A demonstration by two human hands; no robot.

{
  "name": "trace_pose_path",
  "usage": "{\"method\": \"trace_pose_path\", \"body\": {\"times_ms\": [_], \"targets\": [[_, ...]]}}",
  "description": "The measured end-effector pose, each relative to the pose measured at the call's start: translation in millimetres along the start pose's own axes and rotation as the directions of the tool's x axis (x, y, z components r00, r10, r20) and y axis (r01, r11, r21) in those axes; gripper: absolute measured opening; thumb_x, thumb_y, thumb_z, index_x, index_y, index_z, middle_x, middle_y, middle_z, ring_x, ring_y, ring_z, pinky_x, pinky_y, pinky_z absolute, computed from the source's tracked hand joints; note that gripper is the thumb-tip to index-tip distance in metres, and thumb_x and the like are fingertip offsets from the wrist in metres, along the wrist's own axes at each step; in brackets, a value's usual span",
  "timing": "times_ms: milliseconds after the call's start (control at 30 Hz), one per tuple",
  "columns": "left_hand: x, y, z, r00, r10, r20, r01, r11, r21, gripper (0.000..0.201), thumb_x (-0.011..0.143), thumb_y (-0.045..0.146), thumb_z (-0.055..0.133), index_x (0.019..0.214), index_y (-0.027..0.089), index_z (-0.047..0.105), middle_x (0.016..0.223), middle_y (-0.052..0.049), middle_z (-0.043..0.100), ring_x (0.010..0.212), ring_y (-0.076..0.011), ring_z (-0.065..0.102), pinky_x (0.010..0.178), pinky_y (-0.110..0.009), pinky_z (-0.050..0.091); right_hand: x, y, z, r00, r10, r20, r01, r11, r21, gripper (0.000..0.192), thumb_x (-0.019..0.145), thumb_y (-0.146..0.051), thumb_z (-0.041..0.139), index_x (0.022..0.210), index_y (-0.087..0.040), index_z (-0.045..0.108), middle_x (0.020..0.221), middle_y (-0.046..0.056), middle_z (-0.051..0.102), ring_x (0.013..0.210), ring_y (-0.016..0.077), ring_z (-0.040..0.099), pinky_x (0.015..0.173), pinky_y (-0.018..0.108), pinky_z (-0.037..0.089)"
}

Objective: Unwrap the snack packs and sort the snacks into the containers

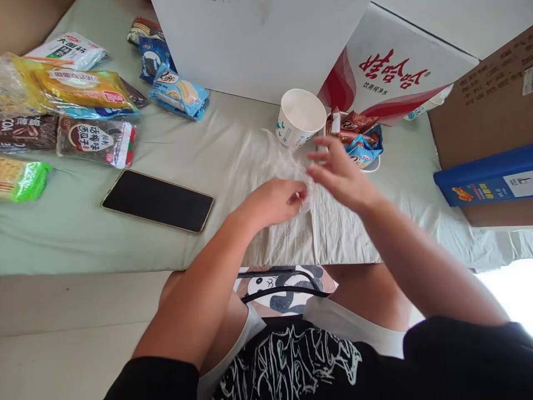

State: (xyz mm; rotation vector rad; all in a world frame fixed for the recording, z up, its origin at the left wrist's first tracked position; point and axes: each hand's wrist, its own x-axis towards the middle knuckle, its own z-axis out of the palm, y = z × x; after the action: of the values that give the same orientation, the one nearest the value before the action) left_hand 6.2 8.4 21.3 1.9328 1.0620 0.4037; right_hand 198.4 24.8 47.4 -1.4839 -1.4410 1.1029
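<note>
My left hand [280,199] is closed with thumb and fingers pinched on a thin clear plastic bag [287,161], which spreads out crumpled over the cloth. Just to its right, my right hand [335,172] is raised with its fingers apart, holding nothing that I can see. Beyond the bag stands a white paper cup [297,125] with a blue print. Past my right fingertips, a white container [373,165] holds brown snack packets [353,126] and blue snack packets [364,150].
A black phone [158,200] lies left of my hands on the pale green cloth [166,150]. Several snack packs, including a yellow one [79,91], lie at far left. White boxes [258,50] close off the back; a brown carton [487,105] and blue box [483,178] are at right.
</note>
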Motion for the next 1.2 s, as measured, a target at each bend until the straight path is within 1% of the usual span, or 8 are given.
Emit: {"method": "trace_pose_path", "body": {"times_ms": [100,300,467,567,767,900,1033,1200], "targets": [[-1,5,10.6,0.997,0.044,0.066,-0.046,0.999,0.02,0.016,0.088,0.018,0.058,0.088,0.021,0.073,0.078,-0.004,0.072,0.068,-0.018,0.061,0.069,-0.033,0.042,-30,35,7,0.993,0.102,0.067,-0.108,0.99,0.095,0.051,0.076,-0.04,0.086,0.118,-0.027,0.061,0.095,0.001,0.069,0.072,0.0147,0.066,0.065,0.031,0.055],[-3,0,11.7,0.978,-0.144,-0.153,0.115,0.976,-0.186,0.014,0.091,0.023,0.054,0.091,0.021,0.068,0.077,-0.002,0.075,0.062,-0.0146,0.059,0.062,-0.03,0.044,-51,69,-6,0.967,0.056,-0.248,0.014,0.963,0.27,0.03,0.08,-0.033,0.077,0.102,-0.03,0.056,0.078,-0.005,0.058,0.065,0.0114,0.06,0.062,0.028,0.053],[7,-11,7.4,0.854,-0.334,-0.398,0.148,0.89,-0.431,0.013,0.094,0.029,0.052,0.094,0.023,0.063,0.08,-0.002,0.072,0.068,-0.0151,0.066,0.063,-0.028,0.052,-53,79,-23,0.937,0.043,-0.347,0.075,0.944,0.32,0.035,0.08,-0.031,0.075,0.108,-0.035,0.054,0.08,-0.004,0.058,0.071,0.0143,0.063,0.068,0.032,0.055],[13,-14,3.5,0.781,-0.37,-0.503,0.082,0.859,-0.506,0.014,0.096,0.035,0.053,0.095,0.024,0.062,0.077,-0.002,0.067,0.075,-0.0167,0.069,0.066,-0.028,0.055,-60,80,-38,0.977,0.084,-0.197,-0.018,0.949,0.314,0.047,0.079,-0.033,0.075,0.121,-0.039,0.056,0.083,-0.003,0.062,0.074,0.0179,0.067,0.071,0.037,0.059],[9,-7,-8.6,0.877,-0.447,-0.176,0.234,0.717,-0.656,0.014,0.097,0.036,0.053,0.102,0.025,0.059,0.072,0.001,0.063,0.047,-0.009,0.053,0.043,-0.022,0.033,-65,80,-49,0.995,0.089,-0.037,-0.067,0.916,0.396,0.065,0.066,-0.053,0.091,0.122,-0.036,0.064,0.127,0.004,0.072,0.119,0.0256,0.07,0.092,0.042,0.062],[7,-2,-11.3,0.865,-0.492,-0.097,0.307,0.673,-0.673,0.018,0.099,0.041,0.052,0.108,0.026,0.057,0.069,0.001,0.061,0.045,-0.0081,0.05,0.041,-0.021,0.028,-60,77,-37,0.97,0.16,0.182,-0.218,0.906,0.364,0.064,0.067,-0.046,0.093,0.122,-0.031,0.063,0.087,0.0,0.073,0.085,0.0223,0.074,0.084,0.044,0.062],[4,-9,-16.2,0.848,-0.527,-0.063,0.325,0.609,-0.723,0.032,0.1,0.049,0.044,0.12,0.027,0.055,0.073,-0.001,0.066,0.046,-0.0086,0.051,0.046,-0.023,0.036,-56,77,-37,0.979,0.204,0.018,-0.194,0.893,0.407,0.052,0.076,-0.049,0.086,0.117,-0.032,0.059,0.086,-0.003,0.068,0.068,0.0159,0.068,0.07,0.037,0.06],[-5,-25,-20.3,0.903,-0.428,-0.013,0.323,0.701,-0.635,0.075,0.073,0.034,0.08,0.14,0.032,0.047,0.093,-0.001,0.074,0.065,-0.0116,0.065,0.061,-0.025,0.049,-53,81,-48,0.957,0.244,-0.159,-0.128,0.843,0.522,0.056,0.074,-0.066,0.081,0.112,-0.033,0.058,0.106,0.003,0.072,0.088,0.0226,0.075,0.068,0.037,0.06]]}}
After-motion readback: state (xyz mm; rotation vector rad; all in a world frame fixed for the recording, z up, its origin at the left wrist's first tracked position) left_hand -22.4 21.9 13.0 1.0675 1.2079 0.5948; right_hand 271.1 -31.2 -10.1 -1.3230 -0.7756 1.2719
